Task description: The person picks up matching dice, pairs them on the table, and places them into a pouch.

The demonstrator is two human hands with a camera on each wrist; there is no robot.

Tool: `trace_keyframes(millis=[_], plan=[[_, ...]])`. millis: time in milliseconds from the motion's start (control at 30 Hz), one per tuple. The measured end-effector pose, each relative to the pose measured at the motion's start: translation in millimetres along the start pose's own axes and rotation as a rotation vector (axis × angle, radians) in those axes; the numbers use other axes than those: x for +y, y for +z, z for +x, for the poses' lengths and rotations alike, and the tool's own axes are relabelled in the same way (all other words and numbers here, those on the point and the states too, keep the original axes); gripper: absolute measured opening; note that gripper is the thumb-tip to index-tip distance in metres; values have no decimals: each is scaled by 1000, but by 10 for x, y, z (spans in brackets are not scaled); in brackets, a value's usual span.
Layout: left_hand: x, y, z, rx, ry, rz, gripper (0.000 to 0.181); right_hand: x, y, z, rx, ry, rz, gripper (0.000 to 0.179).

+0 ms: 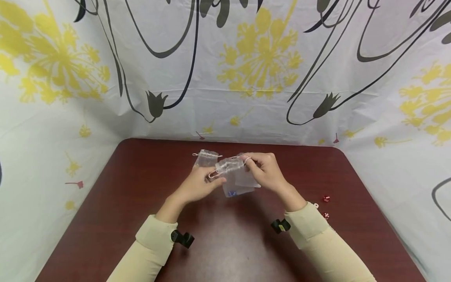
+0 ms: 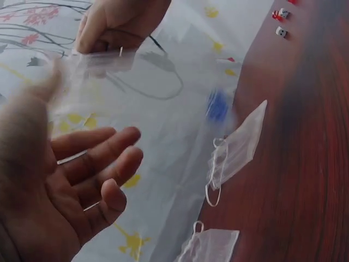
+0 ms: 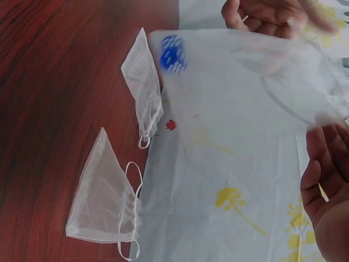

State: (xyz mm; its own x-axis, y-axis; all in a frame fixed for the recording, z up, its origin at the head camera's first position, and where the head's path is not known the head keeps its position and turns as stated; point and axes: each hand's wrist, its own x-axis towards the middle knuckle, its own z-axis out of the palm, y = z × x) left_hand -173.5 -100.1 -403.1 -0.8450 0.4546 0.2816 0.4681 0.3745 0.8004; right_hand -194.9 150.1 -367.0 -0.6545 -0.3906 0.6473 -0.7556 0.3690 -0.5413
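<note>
A sheer white drawstring bag (image 1: pixel 232 182) with blue dice (image 1: pixel 231 194) in its bottom corner hangs between the hands. My right hand (image 1: pixel 266 168) pinches its gathered top near the cord. At the other side of the mouth is my left hand (image 1: pixel 199 184), its thumb apart from its loosely bent fingers and a cord loop beside them. The left wrist view shows the blue dice (image 2: pixel 218 106) blurred. Two more sheer bags lie on the table: one bag (image 3: pixel 143 76) and another bag (image 3: pixel 101 202), each with a white cord loop.
Red dice (image 1: pixel 326 199) and a white die (image 1: pixel 316 205) lie on the dark red-brown table (image 1: pixel 225 243) near the right forearm. A white patterned cloth (image 1: pixel 211 78) hangs behind the table's far edge. Each sleeve cuff has a small black camera (image 1: pixel 182 239) beside it.
</note>
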Motion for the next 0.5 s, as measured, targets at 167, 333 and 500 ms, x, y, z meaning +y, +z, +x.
trace_keyframes(millis=[167, 333, 500], plan=[[37, -17, 5, 53, -13, 15, 28, 1, -1, -1, 2, 10, -3, 16], [66, -30, -4, 90, 18, -42, 26, 3, -3, -19, 0, 28, -6, 16], [71, -4, 11, 199, 40, -152, 17, 5, 0, -23, -5, 30, 0, 16]])
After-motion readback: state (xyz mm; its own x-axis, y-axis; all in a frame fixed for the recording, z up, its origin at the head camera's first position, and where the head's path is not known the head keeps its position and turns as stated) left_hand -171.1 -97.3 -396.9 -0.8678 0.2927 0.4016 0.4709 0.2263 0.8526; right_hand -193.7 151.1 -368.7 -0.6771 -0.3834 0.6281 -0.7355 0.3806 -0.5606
